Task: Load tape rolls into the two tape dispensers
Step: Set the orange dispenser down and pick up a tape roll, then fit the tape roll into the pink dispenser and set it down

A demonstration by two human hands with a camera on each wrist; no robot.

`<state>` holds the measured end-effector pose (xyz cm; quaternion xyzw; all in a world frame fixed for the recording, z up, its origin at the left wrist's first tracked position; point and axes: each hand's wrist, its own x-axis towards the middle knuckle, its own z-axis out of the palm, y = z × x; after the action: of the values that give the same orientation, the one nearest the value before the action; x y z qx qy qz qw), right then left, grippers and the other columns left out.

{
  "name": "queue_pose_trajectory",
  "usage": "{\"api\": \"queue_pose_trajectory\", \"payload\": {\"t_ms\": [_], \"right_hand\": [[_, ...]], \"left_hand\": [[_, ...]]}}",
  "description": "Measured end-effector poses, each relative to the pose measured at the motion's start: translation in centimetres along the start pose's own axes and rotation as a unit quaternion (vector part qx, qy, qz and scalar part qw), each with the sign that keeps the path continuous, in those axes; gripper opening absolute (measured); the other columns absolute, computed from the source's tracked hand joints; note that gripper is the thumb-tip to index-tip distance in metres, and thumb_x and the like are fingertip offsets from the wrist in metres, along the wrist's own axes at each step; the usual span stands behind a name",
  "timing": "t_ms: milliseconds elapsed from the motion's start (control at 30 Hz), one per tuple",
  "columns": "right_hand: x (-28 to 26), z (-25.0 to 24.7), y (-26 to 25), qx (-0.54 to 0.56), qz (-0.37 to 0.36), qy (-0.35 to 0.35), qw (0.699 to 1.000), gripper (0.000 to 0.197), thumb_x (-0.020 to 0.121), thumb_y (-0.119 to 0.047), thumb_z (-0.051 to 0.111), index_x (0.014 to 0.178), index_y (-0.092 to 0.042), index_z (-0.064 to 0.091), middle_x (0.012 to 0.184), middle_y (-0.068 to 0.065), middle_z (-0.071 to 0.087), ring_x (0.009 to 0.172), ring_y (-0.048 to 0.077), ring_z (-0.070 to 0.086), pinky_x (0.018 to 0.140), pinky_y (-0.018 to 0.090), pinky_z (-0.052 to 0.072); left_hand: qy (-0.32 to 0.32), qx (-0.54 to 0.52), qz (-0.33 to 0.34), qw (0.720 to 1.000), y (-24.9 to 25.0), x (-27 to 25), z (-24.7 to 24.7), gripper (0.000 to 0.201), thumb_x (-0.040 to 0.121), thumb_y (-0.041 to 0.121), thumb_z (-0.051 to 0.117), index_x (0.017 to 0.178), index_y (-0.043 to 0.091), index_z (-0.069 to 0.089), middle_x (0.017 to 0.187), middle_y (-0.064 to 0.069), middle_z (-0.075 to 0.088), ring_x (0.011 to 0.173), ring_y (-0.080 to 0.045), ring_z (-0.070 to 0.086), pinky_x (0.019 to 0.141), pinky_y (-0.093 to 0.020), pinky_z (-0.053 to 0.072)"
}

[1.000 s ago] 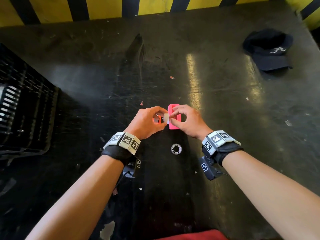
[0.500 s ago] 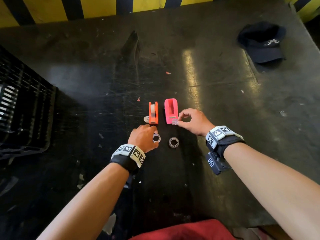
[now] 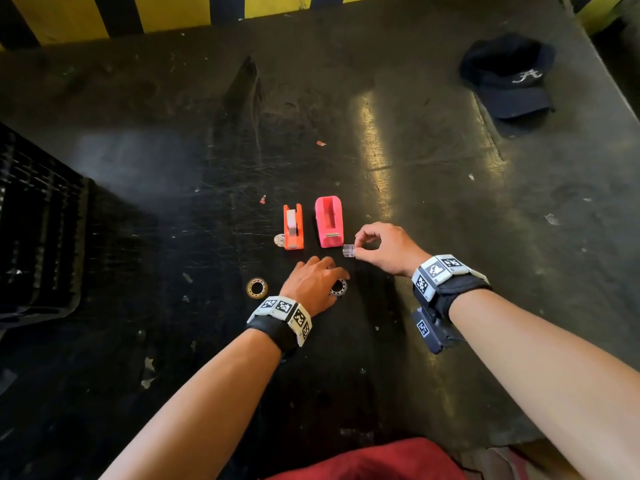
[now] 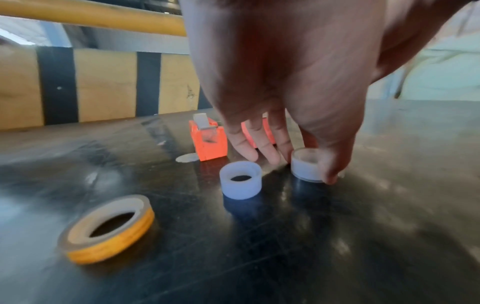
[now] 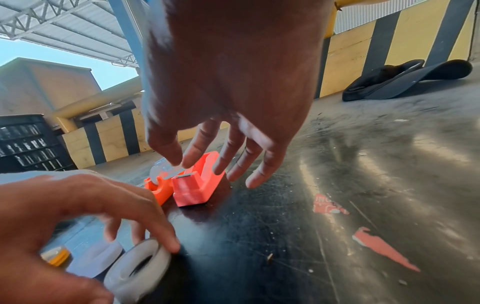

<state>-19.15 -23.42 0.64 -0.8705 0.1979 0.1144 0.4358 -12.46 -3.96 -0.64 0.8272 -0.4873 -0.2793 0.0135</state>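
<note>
An orange dispenser point(image 3: 293, 226) with a roll in it and a pink dispenser point(image 3: 329, 221) with none stand side by side on the dark table. My left hand point(image 3: 313, 282) is just in front of them. Its thumb and fingers grip a clear tape roll point(image 4: 305, 164) point(image 5: 137, 267), whose rim shows past the fingers point(image 3: 341, 288). My right hand point(image 3: 360, 245) hovers beside the pink dispenser's front. It pinches a small clear plastic piece point(image 3: 349, 251) between thumb and forefinger. A white core point(image 4: 240, 180) and a yellowish tape ring point(image 3: 257, 288) point(image 4: 106, 228) lie to the left.
A black crate point(image 3: 41, 237) stands at the table's left edge, and a dark cap point(image 3: 509, 77) lies at the far right. A small disc point(image 3: 279, 239) lies against the orange dispenser's left side. Behind the table runs a yellow and black striped wall point(image 3: 166, 12).
Both hands have left the dispensers. The left hand drew back toward me, then moved right onto the clear roll. The right hand has drawn slightly right, still pinching the clear piece.
</note>
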Motion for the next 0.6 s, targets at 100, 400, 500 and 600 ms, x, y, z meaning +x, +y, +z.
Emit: {"api": "queue_pose_trajectory", "payload": {"t_ms": [100,400,500,600], "right_hand": [[-0.2,-0.4,0.5,0.012,0.010,-0.006,1.000,0.008,0.085,-0.029,0.079,0.084,-0.024,0.072,0.104,0.001,0.073,0.101,0.020,0.067,0.095,0.045,0.056],[-0.3,0.9,-1.2,0.044,0.012,-0.063,0.997,0.007,0.086,-0.036,0.075,0.086,-0.029,0.072,0.110,-0.004,0.074,0.107,0.018,0.066,0.098,0.045,0.049],[-0.1,1.1,-1.9,0.068,-0.007,-0.068,0.995,0.010,0.090,-0.025,0.075,0.094,-0.015,0.074,0.108,0.005,0.074,0.104,0.020,0.067,0.088,0.034,0.049],[0.0,1.3,-2.1,0.075,-0.006,-0.068,0.995,0.012,0.088,-0.025,0.077,0.093,-0.014,0.075,0.101,0.005,0.076,0.100,0.022,0.070,0.094,0.038,0.055]], "left_hand": [[0.071,-0.087,-0.023,0.993,-0.8,-0.2,-0.2,0.045,0.089,0.038,0.070,0.131,0.031,0.057,0.124,0.002,0.068,0.110,-0.021,0.061,0.095,-0.040,0.052],[0.112,-0.332,-0.022,0.936,-2.9,-1.5,-3.0,0.048,0.089,0.025,0.077,0.132,0.023,0.056,0.127,0.009,0.069,0.113,-0.005,0.064,0.085,-0.012,0.049],[0.114,-0.351,-0.018,0.929,-2.9,-1.7,-3.0,0.048,0.087,0.025,0.078,0.131,0.023,0.057,0.125,0.007,0.071,0.114,-0.006,0.066,0.087,-0.015,0.051],[0.119,-0.357,-0.017,0.926,-3.0,-1.8,-3.1,0.048,0.087,0.025,0.078,0.131,0.022,0.059,0.125,0.006,0.071,0.112,-0.004,0.066,0.082,-0.009,0.050]]}}
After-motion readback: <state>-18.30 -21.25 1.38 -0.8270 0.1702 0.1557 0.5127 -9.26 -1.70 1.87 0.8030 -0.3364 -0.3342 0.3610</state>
